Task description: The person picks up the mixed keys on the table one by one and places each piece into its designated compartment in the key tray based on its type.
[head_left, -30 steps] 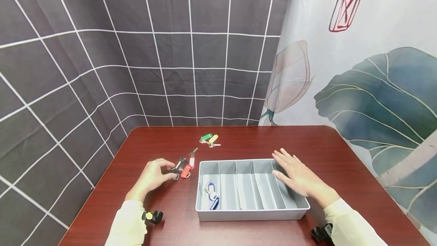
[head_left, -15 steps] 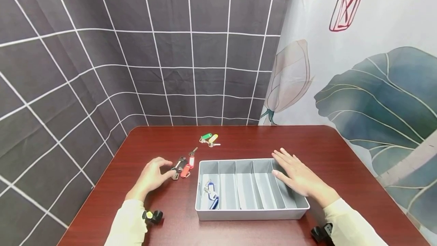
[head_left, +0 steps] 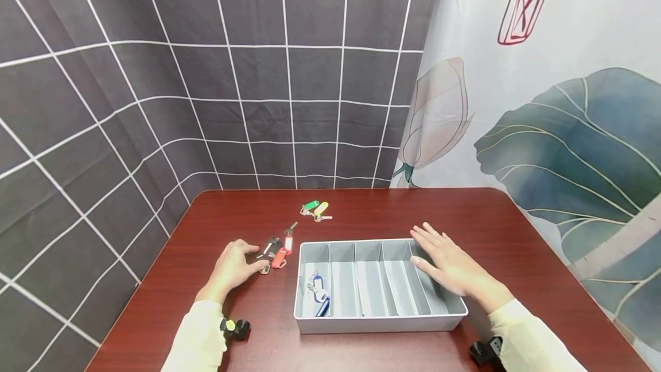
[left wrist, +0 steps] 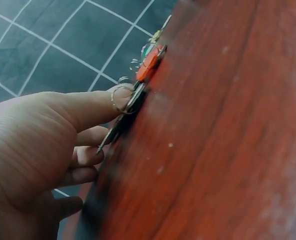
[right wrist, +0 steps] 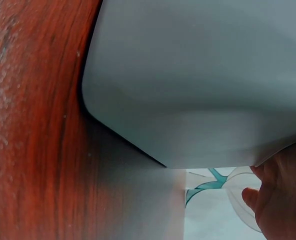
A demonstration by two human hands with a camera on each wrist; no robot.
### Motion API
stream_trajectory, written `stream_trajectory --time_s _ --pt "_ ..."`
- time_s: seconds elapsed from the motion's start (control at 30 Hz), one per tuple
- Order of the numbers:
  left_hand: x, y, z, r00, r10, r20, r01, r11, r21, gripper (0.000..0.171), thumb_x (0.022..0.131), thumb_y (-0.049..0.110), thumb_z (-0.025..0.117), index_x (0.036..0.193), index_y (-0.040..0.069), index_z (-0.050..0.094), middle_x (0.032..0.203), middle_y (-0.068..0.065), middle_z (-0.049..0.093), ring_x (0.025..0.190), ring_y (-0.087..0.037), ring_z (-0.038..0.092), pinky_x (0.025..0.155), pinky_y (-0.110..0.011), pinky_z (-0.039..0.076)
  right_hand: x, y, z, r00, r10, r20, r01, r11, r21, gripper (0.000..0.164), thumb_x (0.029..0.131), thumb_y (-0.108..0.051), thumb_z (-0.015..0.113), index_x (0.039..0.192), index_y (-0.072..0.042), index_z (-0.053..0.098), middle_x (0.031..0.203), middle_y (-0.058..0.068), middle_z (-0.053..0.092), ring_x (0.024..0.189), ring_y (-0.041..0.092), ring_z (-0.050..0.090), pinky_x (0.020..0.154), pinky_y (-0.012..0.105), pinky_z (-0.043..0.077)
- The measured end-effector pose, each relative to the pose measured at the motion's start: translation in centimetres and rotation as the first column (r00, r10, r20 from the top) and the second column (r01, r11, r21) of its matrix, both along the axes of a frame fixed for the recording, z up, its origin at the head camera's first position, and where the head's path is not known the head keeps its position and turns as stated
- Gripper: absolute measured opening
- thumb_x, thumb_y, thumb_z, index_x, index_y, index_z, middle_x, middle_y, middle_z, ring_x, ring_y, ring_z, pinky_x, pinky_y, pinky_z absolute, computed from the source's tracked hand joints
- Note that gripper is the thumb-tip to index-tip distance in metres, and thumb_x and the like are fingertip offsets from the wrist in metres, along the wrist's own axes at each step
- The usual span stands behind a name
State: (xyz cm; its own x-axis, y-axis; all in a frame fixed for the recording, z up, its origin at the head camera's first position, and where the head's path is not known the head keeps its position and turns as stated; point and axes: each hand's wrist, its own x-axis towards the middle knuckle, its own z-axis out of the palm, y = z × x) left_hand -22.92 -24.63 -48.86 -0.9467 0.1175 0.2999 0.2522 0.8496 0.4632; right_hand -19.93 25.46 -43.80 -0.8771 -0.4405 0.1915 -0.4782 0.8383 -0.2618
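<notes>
My left hand [head_left: 230, 267] is at a small pile of keys on the left of the table, its thumb and curled fingers pinching a key [left wrist: 104, 141] whose ring loops by the thumb tip. Black key tags [head_left: 275, 248] lie in this pile, partly covered by keys. Just right of it lie two red key tags [head_left: 279, 258]. My right hand [head_left: 449, 263] rests with straight fingers on the right end of a grey divided tray [head_left: 382, 325]. Blue-tagged keys [head_left: 318, 291] lie in the tray's leftmost compartment.
Keys with a green tag [head_left: 310, 205] and a yellow tag [head_left: 321, 208] lie farther back on the reddish-brown table [head_left: 392, 214]. Dark checked cloth [head_left: 315, 73] hangs behind the table, with a flower-printed curtain [head_left: 558, 148] at right.
The left thumb and fingers have shifted slightly at the black-tagged keys, and a silver key near the thumb shows more clearly. Right hand and tray have stayed put.
</notes>
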Motion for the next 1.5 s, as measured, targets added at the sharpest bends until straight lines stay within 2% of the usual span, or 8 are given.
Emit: stream_trajectory --time_s 0.17,0.43,0.77,1.07,1.23,1.37,1.5 --pt "0.1 -0.1 0.3 1.0 -0.021 0.015 0.021 1.0 -0.018 0.041 0.067 0.037 0.086 0.094 0.009 0.076 0.082 0.003 0.061 0.083 -0.02 0.054 0.073 -0.039 0.046 0.0 0.0 0.1 1.0 0.002 -0.01 -0.002 1.0 -0.003 0.069 0.095 -0.056 0.047 0.147 -0.01 0.038 0.153 0.008 0.034 0.144 0.031 0.018 0.112 0.055 0.017" --pt "0.2 0.0 0.6 0.997 -0.037 0.066 0.038 0.999 -0.02 0.031 0.069 0.032 0.086 0.09 0.011 0.076 0.082 0.004 0.062 0.081 -0.018 0.055 0.075 -0.038 0.046 0.2 -0.2 0.1 1.0 0.004 -0.015 -0.004 1.0 -0.014 0.069 0.095 -0.055 0.047 0.146 -0.009 0.04 0.152 0.008 0.036 0.144 0.031 0.019 0.113 0.053 0.016" --pt "0.0 0.0 0.7 0.997 -0.058 0.059 0.06 0.997 -0.038 0.034 0.069 0.032 0.086 0.094 0.01 0.076 0.083 0.004 0.063 0.081 -0.017 0.056 0.074 -0.037 0.046 0.1 -0.1 -0.1 1.0 0.013 -0.021 -0.013 1.0 -0.017 0.067 0.096 -0.052 0.048 0.146 -0.007 0.04 0.152 0.01 0.036 0.143 0.036 0.021 0.113 0.054 0.016" --pt "-0.1 -0.1 0.3 0.996 -0.077 0.046 0.078 0.997 -0.028 0.03 0.071 0.029 0.085 0.092 0.011 0.075 0.083 0.005 0.062 0.083 -0.017 0.056 0.076 -0.038 0.046 0.1 -0.1 0.0 1.0 0.002 -0.009 -0.002 1.0 -0.009 0.069 0.096 -0.055 0.046 0.147 -0.009 0.039 0.152 0.008 0.035 0.144 0.031 0.018 0.113 0.053 0.016" --pt "0.1 0.1 0.6 0.998 -0.042 0.044 0.044 0.998 -0.046 0.029 0.069 0.031 0.085 0.087 0.011 0.075 0.079 0.004 0.062 0.078 -0.017 0.055 0.072 -0.038 0.046 0.1 -0.1 -0.1 1.0 -0.007 0.0 0.007 1.0 -0.01 0.069 0.095 -0.056 0.047 0.147 -0.01 0.039 0.153 0.007 0.034 0.144 0.03 0.018 0.113 0.053 0.016" --pt "0.4 0.3 1.3 0.998 0.028 0.061 -0.024 0.997 -0.072 0.03 0.067 0.035 0.086 0.076 0.011 0.072 0.071 0.003 0.057 0.071 -0.017 0.051 0.066 -0.037 0.045 0.0 0.0 -0.2 1.0 0.001 -0.01 -0.001 1.0 -0.01 0.068 0.095 -0.054 0.048 0.147 -0.01 0.039 0.152 0.008 0.035 0.144 0.032 0.019 0.112 0.054 0.017" --pt "0.7 0.8 2.0 0.994 0.068 0.085 -0.061 0.994 -0.089 0.03 0.069 0.038 0.084 0.066 0.013 0.067 0.063 0.004 0.055 0.063 -0.016 0.048 0.06 -0.036 0.044 0.0 0.0 -0.2 1.0 -0.001 -0.009 0.001 1.0 -0.006 0.069 0.095 -0.055 0.047 0.147 -0.011 0.039 0.153 0.007 0.034 0.144 0.03 0.018 0.114 0.051 0.015"
